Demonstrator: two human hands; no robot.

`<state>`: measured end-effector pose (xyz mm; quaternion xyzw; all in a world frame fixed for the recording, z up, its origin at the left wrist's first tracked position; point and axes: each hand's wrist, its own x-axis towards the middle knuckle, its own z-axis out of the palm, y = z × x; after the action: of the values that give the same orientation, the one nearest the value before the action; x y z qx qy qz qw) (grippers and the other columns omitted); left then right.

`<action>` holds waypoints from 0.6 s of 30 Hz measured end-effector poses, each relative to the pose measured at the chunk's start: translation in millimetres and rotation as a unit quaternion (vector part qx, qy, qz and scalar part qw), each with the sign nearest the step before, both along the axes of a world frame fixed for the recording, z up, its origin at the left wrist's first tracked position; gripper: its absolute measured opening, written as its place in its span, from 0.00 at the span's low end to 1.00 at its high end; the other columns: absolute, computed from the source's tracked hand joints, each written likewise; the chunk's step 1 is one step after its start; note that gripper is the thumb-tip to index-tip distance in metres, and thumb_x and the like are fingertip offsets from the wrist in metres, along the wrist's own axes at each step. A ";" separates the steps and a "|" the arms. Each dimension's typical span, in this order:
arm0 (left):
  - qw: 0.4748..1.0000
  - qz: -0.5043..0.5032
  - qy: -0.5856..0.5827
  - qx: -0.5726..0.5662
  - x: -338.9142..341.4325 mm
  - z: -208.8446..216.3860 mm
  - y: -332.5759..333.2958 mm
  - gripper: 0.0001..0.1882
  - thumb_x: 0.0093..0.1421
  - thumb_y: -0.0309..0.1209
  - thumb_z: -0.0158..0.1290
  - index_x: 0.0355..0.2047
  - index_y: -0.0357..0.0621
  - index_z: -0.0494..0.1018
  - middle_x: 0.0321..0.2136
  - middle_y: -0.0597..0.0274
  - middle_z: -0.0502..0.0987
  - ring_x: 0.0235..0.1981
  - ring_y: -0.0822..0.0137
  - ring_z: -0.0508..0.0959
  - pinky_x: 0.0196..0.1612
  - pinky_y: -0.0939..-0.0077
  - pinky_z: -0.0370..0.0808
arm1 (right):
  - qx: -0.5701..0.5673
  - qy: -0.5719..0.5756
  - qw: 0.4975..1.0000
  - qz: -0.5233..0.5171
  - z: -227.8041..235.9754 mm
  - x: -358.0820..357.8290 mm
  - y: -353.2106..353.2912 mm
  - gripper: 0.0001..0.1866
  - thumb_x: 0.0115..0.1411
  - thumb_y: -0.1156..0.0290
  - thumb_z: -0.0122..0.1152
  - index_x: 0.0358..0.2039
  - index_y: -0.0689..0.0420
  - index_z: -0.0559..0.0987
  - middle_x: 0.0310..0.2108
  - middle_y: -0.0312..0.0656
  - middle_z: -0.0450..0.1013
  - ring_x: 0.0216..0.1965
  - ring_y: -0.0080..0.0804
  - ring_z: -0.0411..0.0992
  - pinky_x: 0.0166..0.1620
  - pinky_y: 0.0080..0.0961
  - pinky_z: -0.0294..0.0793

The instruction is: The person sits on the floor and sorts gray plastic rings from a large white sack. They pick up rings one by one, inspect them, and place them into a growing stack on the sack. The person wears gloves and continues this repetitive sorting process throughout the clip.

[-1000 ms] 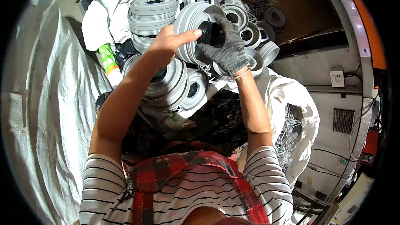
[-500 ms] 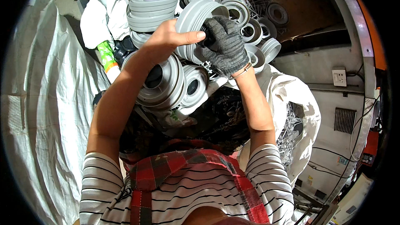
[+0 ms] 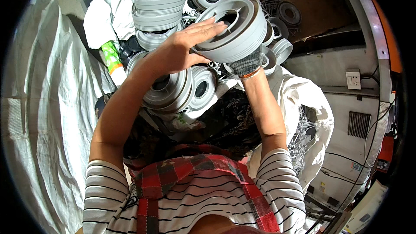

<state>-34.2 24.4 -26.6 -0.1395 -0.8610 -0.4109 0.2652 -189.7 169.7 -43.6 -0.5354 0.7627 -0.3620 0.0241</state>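
Note:
A round grey plastic part (image 3: 245, 39), ringed and open at its centre, is held tilted in front of me, its inner face showing. My bare left hand (image 3: 184, 45) grips its left side, fingers over the rim and thumb below. My right hand (image 3: 247, 66), in a dark grey knitted glove, supports it from underneath; its fingers are hidden behind the part. Just below my left forearm lie more round grey parts (image 3: 201, 89). Stacked grey parts (image 3: 158, 11) stand beyond my left hand.
More ringed parts (image 3: 282, 52) and thin plastic scraps lie to the right. A white woven sack (image 3: 320, 104) holding grey scraps stands by my right arm. White woven sheeting (image 3: 43, 117) covers the left. A wall panel with a socket (image 3: 353, 79) is at right.
The grey part has turned over, from its ribbed side to its inner face, and shifted right. My left hand now lies over its rim; my gloved hand has gone underneath.

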 end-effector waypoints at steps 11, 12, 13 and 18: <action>0.998 0.049 -0.039 0.026 13.0 4.9 -2.7 0.40 0.43 0.20 0.61 0.59 0.44 0.60 0.58 0.53 0.62 0.61 0.57 0.60 0.62 0.66 0.61 | -0.222 -0.720 0.657 0.014 13.1 17.2 -5.1 0.26 0.62 0.55 0.47 0.57 0.54 0.63 0.56 0.42 0.64 0.57 0.35 0.62 0.62 0.36 0.56; 0.996 0.028 -0.054 0.057 10.6 10.0 3.2 0.41 0.42 0.19 0.61 0.59 0.44 0.60 0.59 0.54 0.62 0.61 0.57 0.60 0.62 0.66 0.61 | -0.131 -0.491 0.857 0.085 -5.1 3.2 2.2 0.27 0.62 0.55 0.47 0.58 0.53 0.62 0.57 0.42 0.63 0.58 0.35 0.60 0.62 0.36 0.56; 0.993 0.013 -0.075 0.090 11.6 10.3 5.1 0.41 0.42 0.19 0.61 0.59 0.44 0.61 0.59 0.56 0.62 0.61 0.57 0.60 0.62 0.66 0.61 | -0.089 -0.209 0.968 0.107 -15.6 -1.2 1.1 0.27 0.62 0.55 0.47 0.59 0.53 0.61 0.59 0.42 0.61 0.59 0.34 0.59 0.62 0.35 0.57; 0.997 0.070 -0.023 -0.027 11.0 4.0 -6.1 0.40 0.44 0.18 0.60 0.59 0.43 0.60 0.57 0.50 0.63 0.60 0.56 0.62 0.62 0.66 0.61 | -0.102 -0.349 0.926 0.103 -26.3 -5.4 5.1 0.27 0.63 0.53 0.45 0.59 0.53 0.61 0.58 0.41 0.61 0.57 0.34 0.62 0.58 0.34 0.63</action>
<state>-23.2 18.3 -22.7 -0.0764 -0.8853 -0.3709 0.2699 -195.1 174.8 -69.9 -0.4503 0.6059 -0.5974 0.2706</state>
